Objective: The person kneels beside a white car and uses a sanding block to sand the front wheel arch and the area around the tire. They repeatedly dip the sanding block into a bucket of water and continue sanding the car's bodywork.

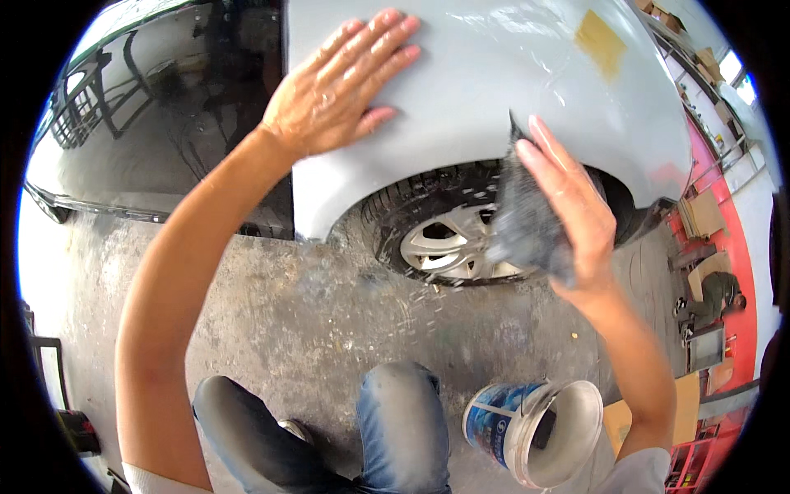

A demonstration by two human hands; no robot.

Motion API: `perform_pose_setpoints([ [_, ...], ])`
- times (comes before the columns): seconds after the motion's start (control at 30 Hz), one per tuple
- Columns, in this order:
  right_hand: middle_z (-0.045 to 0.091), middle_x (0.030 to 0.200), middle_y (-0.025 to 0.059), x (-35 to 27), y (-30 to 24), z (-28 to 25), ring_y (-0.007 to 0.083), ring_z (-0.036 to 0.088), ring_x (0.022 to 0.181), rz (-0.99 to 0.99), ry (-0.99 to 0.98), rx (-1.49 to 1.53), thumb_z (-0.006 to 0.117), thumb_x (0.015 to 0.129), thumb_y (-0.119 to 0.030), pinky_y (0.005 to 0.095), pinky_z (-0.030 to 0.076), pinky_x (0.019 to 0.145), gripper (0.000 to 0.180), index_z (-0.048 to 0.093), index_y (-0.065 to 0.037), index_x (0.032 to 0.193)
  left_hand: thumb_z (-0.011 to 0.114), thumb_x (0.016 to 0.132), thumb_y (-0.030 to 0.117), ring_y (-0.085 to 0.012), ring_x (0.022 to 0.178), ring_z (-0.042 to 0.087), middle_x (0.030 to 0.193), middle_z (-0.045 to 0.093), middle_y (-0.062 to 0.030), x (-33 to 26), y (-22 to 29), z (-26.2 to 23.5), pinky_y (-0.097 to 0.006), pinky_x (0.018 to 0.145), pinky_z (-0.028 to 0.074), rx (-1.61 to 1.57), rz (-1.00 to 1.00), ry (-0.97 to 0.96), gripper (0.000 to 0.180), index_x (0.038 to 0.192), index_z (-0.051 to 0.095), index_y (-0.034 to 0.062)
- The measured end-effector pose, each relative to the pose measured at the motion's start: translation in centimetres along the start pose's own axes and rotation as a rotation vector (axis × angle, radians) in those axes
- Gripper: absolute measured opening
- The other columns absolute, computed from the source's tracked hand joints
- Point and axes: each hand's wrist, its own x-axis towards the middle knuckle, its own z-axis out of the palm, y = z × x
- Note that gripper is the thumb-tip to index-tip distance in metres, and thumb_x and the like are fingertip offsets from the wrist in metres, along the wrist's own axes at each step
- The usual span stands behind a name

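Observation:
My left hand (337, 90) lies flat and wet on the pale silver fender (461, 99) of a car, fingers stretched toward the upper right. In my right hand (576, 202) is a dark grey wet cloth (531, 218), blurred by motion, held between thumb and fingers in front of the wheel arch. Water drops fly off below it. Behind the cloth, the tire (387, 222) and silver alloy wheel (440, 243) are partly hidden. A tan patch (601, 43) marks the fender's upper right.
A white and blue bucket (539, 428) stands on the concrete floor (280, 305) by my right knee, something dark inside. The glossy black car door (156, 123) adjoins the fender. At far right are shelves, cardboard (699, 214) and a crouching person (720, 295).

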Motion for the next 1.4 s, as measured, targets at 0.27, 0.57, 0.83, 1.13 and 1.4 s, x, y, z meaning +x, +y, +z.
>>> perform_pose_setpoints([
  [0.27, 0.020, 0.171, 0.0148, 4.5, 5.8, 7.3, 0.0297, 0.015, 0.159, -0.243, -0.148, -0.648, 0.049, 0.084, -0.012, 0.0451, 0.007, 0.131, 0.077, 0.033, -0.001, 0.159, 0.040, 0.103, 0.062, -0.0307, 0.156, 0.025, 0.169, 0.027, -0.0133, -10.3, 3.5, 3.5, -0.047, 0.128, 0.018, 0.004, -0.031, -0.166, 0.078, 0.160, 0.034, 0.0094],
  [0.57, 0.023, 0.171, 0.0065, 6.6, 3.9, 8.0, 0.0222, 0.017, 0.159, -0.316, -0.270, -0.858, 0.053, 0.084, -0.010, 0.0402, 0.010, 0.131, 0.078, 0.035, -0.008, 0.160, 0.065, 0.095, 0.044, -0.0443, 0.155, 0.018, 0.166, 0.022, -0.0269, -15.6, 10.3, 6.0, -0.054, 0.127, 0.016, -0.213, -0.395, -0.066, 0.087, 0.159, 0.027, 0.0001],
  [0.83, 0.042, 0.163, 0.0057, 12.3, 2.4, 9.0, 0.0200, 0.032, 0.154, -0.574, -0.185, -0.740, 0.050, 0.092, -0.011, 0.0409, 0.020, 0.129, 0.053, 0.057, -0.004, 0.144, 0.072, 0.091, 0.034, -0.0518, 0.154, 0.013, 0.166, 0.012, -0.0344, -15.6, 14.7, 6.0, -0.058, 0.127, 0.013, -0.416, -0.570, -0.088, 0.092, 0.158, 0.021, -0.0037],
  [1.13, 0.047, 0.160, 0.0047, 8.7, 5.2, 5.1, 0.0160, 0.034, 0.153, -0.682, -0.426, -0.715, 0.049, 0.094, -0.013, 0.0401, 0.020, 0.129, 0.051, 0.058, -0.005, 0.144, 0.070, 0.092, 0.032, -0.0485, 0.156, 0.011, 0.167, 0.012, -0.0328, -18.8, 15.2, 3.1, -0.052, 0.129, 0.014, -0.544, -0.615, -0.260, 0.090, 0.158, 0.022, -0.0066],
  [1.4, 0.041, 0.163, 0.0046, 10.1, 3.1, 12.8, 0.0153, 0.031, 0.154, -0.760, -0.482, -0.610, 0.044, 0.097, -0.008, 0.0372, 0.019, 0.130, 0.053, 0.050, -0.008, 0.150, 0.061, 0.101, 0.030, -0.0421, 0.157, 0.013, 0.168, 0.013, -0.0291, -20.4, 15.9, -1.4, -0.049, 0.128, 0.017, -0.717, -0.742, -0.356, 0.080, 0.160, 0.019, -0.0032],
])
